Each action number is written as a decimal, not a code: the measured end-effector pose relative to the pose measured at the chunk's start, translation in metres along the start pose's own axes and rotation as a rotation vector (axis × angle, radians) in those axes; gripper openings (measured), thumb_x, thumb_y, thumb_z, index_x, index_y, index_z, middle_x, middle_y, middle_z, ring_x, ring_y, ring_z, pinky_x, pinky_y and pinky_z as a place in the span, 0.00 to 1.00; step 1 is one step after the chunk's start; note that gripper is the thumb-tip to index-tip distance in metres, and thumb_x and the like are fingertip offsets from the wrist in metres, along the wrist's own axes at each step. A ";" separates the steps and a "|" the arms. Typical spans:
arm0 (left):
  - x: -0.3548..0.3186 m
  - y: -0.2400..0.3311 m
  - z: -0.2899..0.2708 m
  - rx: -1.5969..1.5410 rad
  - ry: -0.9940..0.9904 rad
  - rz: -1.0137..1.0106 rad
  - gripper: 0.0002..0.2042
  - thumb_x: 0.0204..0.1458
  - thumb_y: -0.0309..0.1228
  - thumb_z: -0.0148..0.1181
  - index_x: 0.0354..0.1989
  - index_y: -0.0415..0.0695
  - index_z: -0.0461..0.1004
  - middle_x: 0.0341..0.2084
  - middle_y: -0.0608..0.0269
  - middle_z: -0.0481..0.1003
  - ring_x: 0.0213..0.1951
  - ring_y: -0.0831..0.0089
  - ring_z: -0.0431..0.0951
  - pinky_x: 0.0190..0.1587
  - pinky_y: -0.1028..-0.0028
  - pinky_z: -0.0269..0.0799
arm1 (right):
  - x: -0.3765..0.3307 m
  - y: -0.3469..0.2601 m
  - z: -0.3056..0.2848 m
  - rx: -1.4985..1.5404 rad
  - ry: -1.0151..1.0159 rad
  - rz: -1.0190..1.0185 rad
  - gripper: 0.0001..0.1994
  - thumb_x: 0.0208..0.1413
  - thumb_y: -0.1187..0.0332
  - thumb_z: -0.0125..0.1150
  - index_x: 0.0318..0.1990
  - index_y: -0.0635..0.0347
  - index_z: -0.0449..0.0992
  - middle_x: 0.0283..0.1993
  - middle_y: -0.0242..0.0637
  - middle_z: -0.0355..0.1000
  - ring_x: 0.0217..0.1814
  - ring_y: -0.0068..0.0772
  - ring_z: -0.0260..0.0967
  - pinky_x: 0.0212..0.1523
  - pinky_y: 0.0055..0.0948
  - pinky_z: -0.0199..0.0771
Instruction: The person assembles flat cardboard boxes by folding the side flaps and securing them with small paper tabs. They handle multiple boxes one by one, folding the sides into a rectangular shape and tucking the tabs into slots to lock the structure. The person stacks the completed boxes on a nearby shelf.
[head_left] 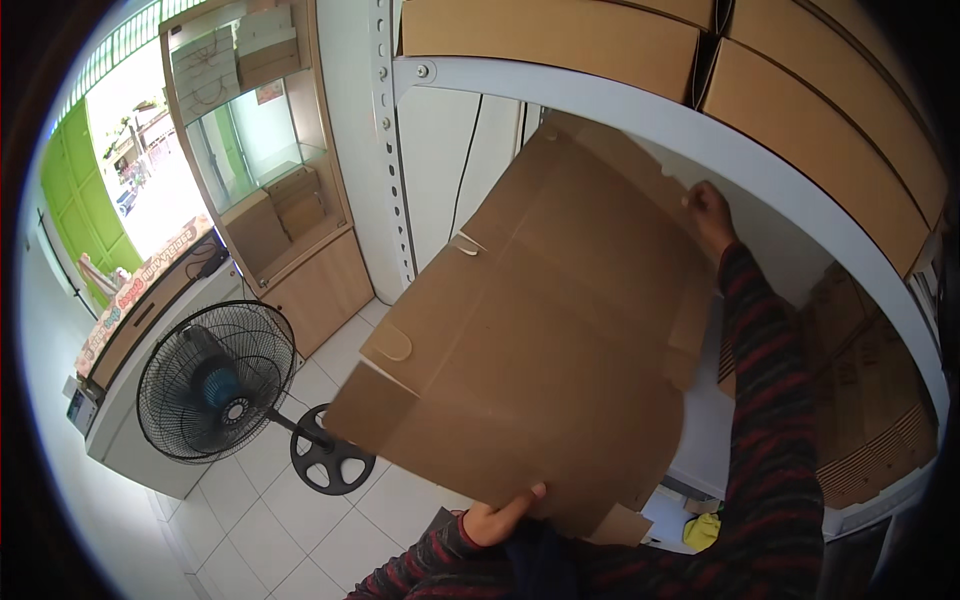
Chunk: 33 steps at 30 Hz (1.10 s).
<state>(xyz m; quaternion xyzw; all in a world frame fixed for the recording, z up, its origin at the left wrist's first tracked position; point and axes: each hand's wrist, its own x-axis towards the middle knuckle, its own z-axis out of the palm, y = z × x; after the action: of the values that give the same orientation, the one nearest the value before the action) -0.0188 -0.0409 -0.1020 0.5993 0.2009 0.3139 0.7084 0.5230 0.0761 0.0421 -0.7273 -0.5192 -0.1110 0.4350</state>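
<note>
A flat brown cardboard box blank (540, 320) with cut slots, rounded tabs and crease lines is held up at a tilt before me. My left hand (500, 515) grips its near edge, thumb on the upper face and the other fingers hidden beneath. At the far right edge of the blank, my right hand (709, 215) is closed with its fingers curled at the border; their exact hold is partly hidden. The blank's far end reaches under a white metal shelf beam (600, 95).
Cardboard boxes (550, 38) fill the upper shelf. Stacked flat cardboard (870, 430) sits at the lower right, near a yellow item (702, 531). A black standing fan (215, 385) is on the tiled floor at left, before a glass display cabinet (265, 150) and a white counter (150, 425).
</note>
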 end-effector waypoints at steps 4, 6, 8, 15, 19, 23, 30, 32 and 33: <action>-0.001 0.012 -0.008 0.290 -0.136 0.319 0.09 0.52 0.23 0.62 0.42 0.37 0.77 0.40 0.57 0.78 0.44 0.63 0.77 0.47 0.66 0.71 | -0.025 0.023 0.027 0.170 -0.129 0.017 0.07 0.54 0.70 0.64 0.34 0.60 0.71 0.33 0.33 0.72 0.39 0.26 0.70 0.45 0.28 0.69; -0.002 0.021 -0.008 0.403 -0.128 0.448 0.08 0.51 0.22 0.63 0.40 0.38 0.78 0.41 0.56 0.78 0.44 0.61 0.77 0.47 0.66 0.71 | -0.030 0.017 0.039 0.186 -0.142 0.029 0.07 0.53 0.71 0.65 0.33 0.60 0.71 0.33 0.32 0.72 0.39 0.25 0.70 0.44 0.27 0.69; -0.004 0.028 -0.007 0.488 -0.094 0.517 0.07 0.51 0.22 0.63 0.39 0.38 0.79 0.41 0.55 0.77 0.45 0.59 0.77 0.48 0.66 0.71 | -0.031 0.008 0.047 0.179 -0.126 0.019 0.07 0.53 0.70 0.65 0.33 0.60 0.72 0.33 0.31 0.73 0.39 0.24 0.69 0.44 0.27 0.69; -0.014 0.007 -0.016 0.217 -0.131 0.204 0.11 0.54 0.25 0.61 0.45 0.36 0.76 0.43 0.56 0.77 0.48 0.62 0.76 0.51 0.66 0.70 | 0.021 -0.032 0.009 0.276 0.078 0.040 0.03 0.57 0.72 0.61 0.34 0.56 0.72 0.35 0.24 0.70 0.39 0.19 0.67 0.44 0.23 0.68; -0.013 -0.004 -0.010 0.078 -0.044 0.082 0.12 0.57 0.26 0.58 0.47 0.35 0.75 0.42 0.56 0.77 0.46 0.64 0.77 0.48 0.68 0.71 | 0.027 -0.015 -0.003 0.331 0.166 0.050 0.02 0.59 0.72 0.58 0.33 0.56 0.73 0.36 0.25 0.71 0.40 0.20 0.68 0.44 0.23 0.68; -0.008 -0.006 -0.002 0.132 -0.013 0.098 0.11 0.59 0.26 0.57 0.48 0.35 0.74 0.41 0.55 0.77 0.44 0.65 0.77 0.47 0.69 0.72 | -0.006 0.022 0.023 -0.037 -0.192 0.015 0.13 0.56 0.70 0.62 0.48 0.58 0.75 0.45 0.39 0.76 0.47 0.29 0.72 0.51 0.28 0.71; -0.001 -0.009 0.010 -0.129 0.209 -0.108 0.14 0.59 0.29 0.56 0.49 0.32 0.72 0.42 0.56 0.76 0.45 0.65 0.76 0.48 0.70 0.70 | -0.063 0.034 0.018 -0.344 -0.107 -0.055 0.10 0.56 0.75 0.57 0.46 0.63 0.76 0.39 0.43 0.77 0.41 0.38 0.75 0.47 0.31 0.74; 0.003 -0.009 0.010 -0.261 0.282 -0.168 0.15 0.59 0.29 0.56 0.50 0.32 0.71 0.43 0.55 0.75 0.46 0.65 0.75 0.48 0.69 0.70 | -0.071 0.025 0.000 -0.391 -0.188 0.003 0.10 0.55 0.75 0.56 0.45 0.62 0.77 0.41 0.47 0.77 0.44 0.46 0.75 0.47 0.35 0.75; 0.007 -0.007 0.011 -0.358 0.306 -0.176 0.16 0.58 0.29 0.56 0.52 0.33 0.69 0.45 0.54 0.74 0.48 0.63 0.75 0.50 0.68 0.70 | -0.075 0.023 -0.010 -0.388 -0.234 0.040 0.11 0.55 0.75 0.55 0.45 0.60 0.77 0.42 0.50 0.77 0.46 0.51 0.75 0.47 0.38 0.75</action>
<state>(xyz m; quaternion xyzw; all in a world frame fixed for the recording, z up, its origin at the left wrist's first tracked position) -0.0050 -0.0443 -0.1056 0.3901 0.2986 0.3687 0.7892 0.5123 0.0175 -0.0100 -0.8155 -0.5204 -0.1148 0.2258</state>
